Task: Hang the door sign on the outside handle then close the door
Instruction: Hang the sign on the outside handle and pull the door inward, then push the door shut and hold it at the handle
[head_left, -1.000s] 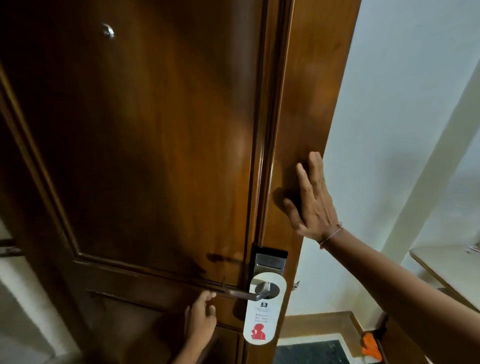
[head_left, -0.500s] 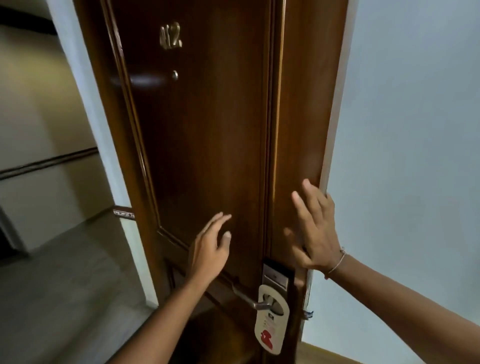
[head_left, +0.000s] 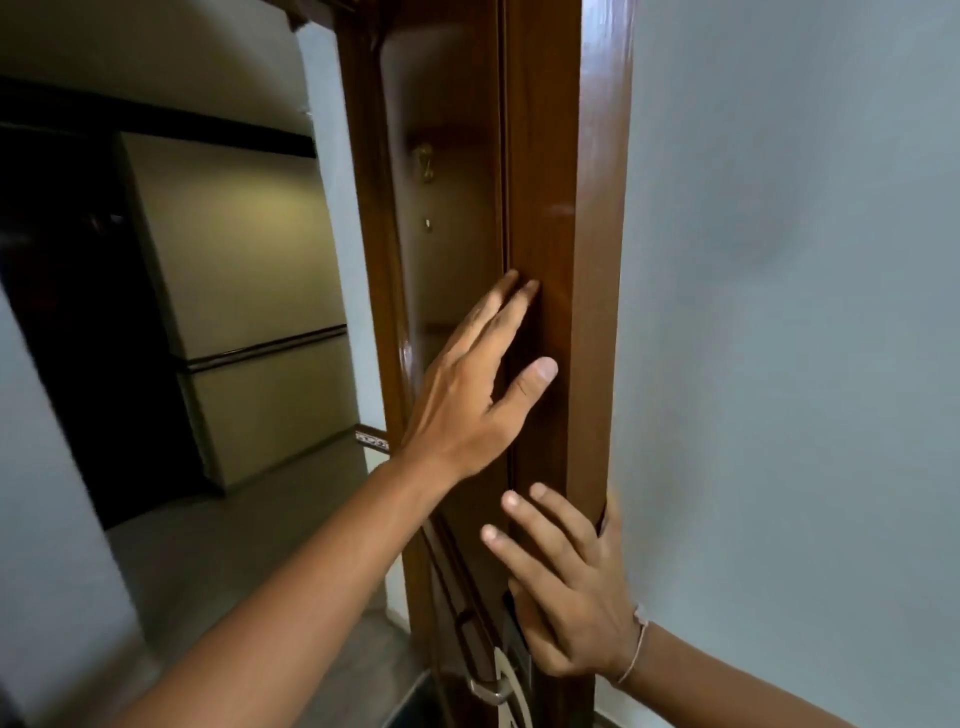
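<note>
The brown wooden door (head_left: 452, 249) stands ajar and is seen nearly edge-on, its narrow edge (head_left: 540, 208) facing me. My left hand (head_left: 467, 395) lies flat on the outer face, fingers apart, thumb on the door's edge. My right hand (head_left: 566, 597) is lower, fingers spread over the edge and wrapped round it, a thin bracelet at the wrist. At the bottom, the silver handle (head_left: 491, 691) sticks out with the white door sign (head_left: 511, 691) hanging on it, mostly cut off by the frame's edge.
A pale wall (head_left: 779, 312) fills the right side, close to the door's edge. To the left a corridor (head_left: 234, 509) opens with a beige wall, a dark rail and a dark opening. The door frame's post (head_left: 374, 260) stands behind the door.
The door has swung so that I now see it almost edge-on. My left hand rose and laid itself on the door near its edge. My right hand dropped lower along the edge.
</note>
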